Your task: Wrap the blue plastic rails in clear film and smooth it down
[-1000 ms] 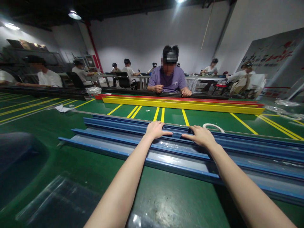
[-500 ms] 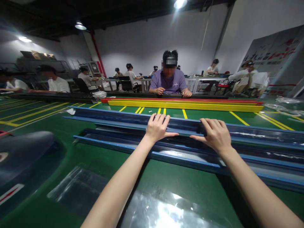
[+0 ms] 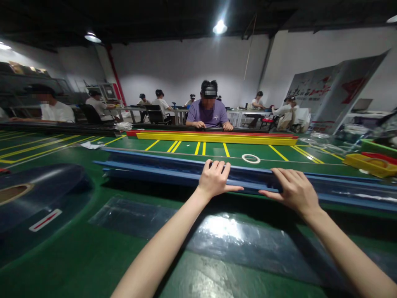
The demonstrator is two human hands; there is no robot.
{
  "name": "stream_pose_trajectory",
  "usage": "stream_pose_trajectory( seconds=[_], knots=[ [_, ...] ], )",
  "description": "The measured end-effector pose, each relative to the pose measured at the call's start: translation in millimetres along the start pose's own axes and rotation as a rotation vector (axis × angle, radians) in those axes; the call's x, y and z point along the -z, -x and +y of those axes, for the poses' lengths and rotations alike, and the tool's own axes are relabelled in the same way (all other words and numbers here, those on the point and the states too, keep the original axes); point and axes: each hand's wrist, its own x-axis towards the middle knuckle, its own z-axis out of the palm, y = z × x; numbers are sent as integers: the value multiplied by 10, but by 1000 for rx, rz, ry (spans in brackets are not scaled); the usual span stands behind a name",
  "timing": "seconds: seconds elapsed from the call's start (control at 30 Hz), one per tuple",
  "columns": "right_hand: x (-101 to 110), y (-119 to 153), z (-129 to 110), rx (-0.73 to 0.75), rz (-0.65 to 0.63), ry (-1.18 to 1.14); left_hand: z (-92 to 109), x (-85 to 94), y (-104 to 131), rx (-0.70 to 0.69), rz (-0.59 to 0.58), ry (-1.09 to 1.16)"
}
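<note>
My left hand (image 3: 214, 179) and my right hand (image 3: 293, 190) grip a long blue channel strip (image 3: 167, 169), which runs across the view in front of me. The fingers curl over its far edge and both thumbs lie along its near side, pointing at each other. Another blue strip (image 3: 124, 176) shows partly beneath it on the left; most of that one is hidden. On the green surface nearer me lies a flat sheet of clear film (image 3: 238, 238), glossy under the light.
To the left sits a big roll of clear film (image 3: 62, 186) with a red-arrow label. Farther off lie a white ring (image 3: 250, 158), a yellow strip (image 3: 214, 138) and a red strip. A yellow bin (image 3: 369, 165) stands at right. Across the table sits a person (image 3: 207, 111) in purple.
My hands have brought the blue channel strip nearer, so it now covers most of the other blue strip. The view has turned right, showing the white ring and bins.
</note>
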Motion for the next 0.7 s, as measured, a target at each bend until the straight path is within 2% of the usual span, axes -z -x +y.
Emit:
stream_pose_trajectory(
  seconds=[0.2, 0.33, 0.47, 0.7],
  knots=[
    [102, 390, -19, -11, -57, -43, 346, 17, 181, 18, -33, 73],
    [90, 551, -41, -19, -121, -48, 480, -26, 294, 43, -57, 124],
    [61, 571, -90, -18, -180, -43, 483, -82, 357, 62, -81, 138],
    [-18, 413, -248, -17, -281, -86, 304, -119, 422, 93, -194, 122]
  ],
)
